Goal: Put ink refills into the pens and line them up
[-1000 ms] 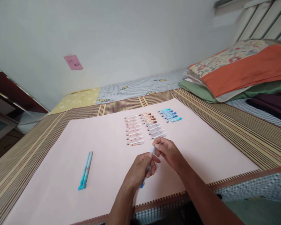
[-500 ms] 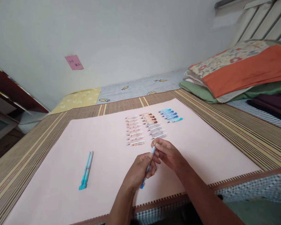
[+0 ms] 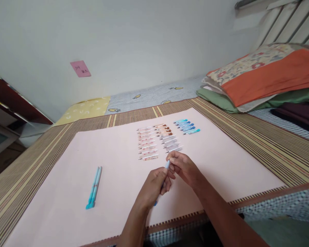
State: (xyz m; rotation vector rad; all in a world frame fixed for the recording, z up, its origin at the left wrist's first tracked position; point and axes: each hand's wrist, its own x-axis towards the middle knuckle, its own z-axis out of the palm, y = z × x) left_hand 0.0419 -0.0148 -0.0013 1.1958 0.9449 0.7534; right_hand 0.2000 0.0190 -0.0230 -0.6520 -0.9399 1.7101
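Observation:
Between both hands, over the pink sheet (image 3: 118, 185), is a light blue pen (image 3: 167, 164) with a dark blue end below. My left hand (image 3: 156, 183) wraps round its barrel. At the upper tip, the fingers of my right hand (image 3: 181, 166) pinch the pen; the very tip is hidden by them. Beyond the hands lie rows of pens: clear ones with reddish print (image 3: 147, 148), brown-ended pens (image 3: 164, 130), greyish clear pens (image 3: 171, 141) and blue pens (image 3: 186, 127). Two light blue pens (image 3: 94, 188) rest side by side at the left.
A striped mat (image 3: 247, 147) lies under the sheet. Folded cloths and an orange floral cushion (image 3: 270, 75) are piled at the right. Behind stands a white wall with a pink note (image 3: 80, 69); a checked cloth (image 3: 149, 96) runs along it.
The view has shifted very slightly. Both hands keep their hold on the light blue pen, and its dark blue lower end shows a little less.

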